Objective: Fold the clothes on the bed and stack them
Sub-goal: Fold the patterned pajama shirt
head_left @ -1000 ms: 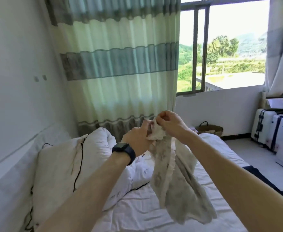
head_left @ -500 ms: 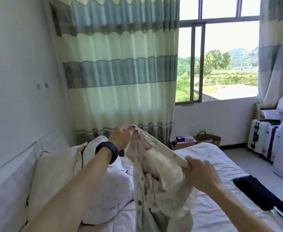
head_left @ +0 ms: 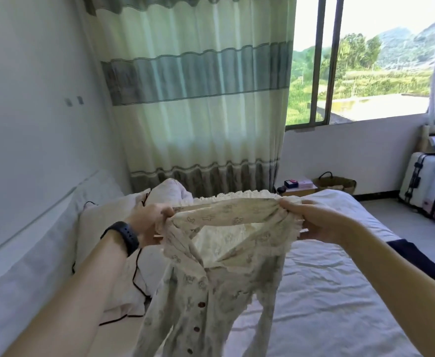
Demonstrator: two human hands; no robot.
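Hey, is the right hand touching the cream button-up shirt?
Touching. The head view shows the right hand pinching the shirt at its frilled collar; the left hand grips the other end.

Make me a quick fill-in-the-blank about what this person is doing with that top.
1. The left hand and right hand hold one cream top above the white-sheeted ____.
2. Its front closes with small brown ____.
3. The black wristband is on the ____ arm.
Missing words: bed; buttons; left.
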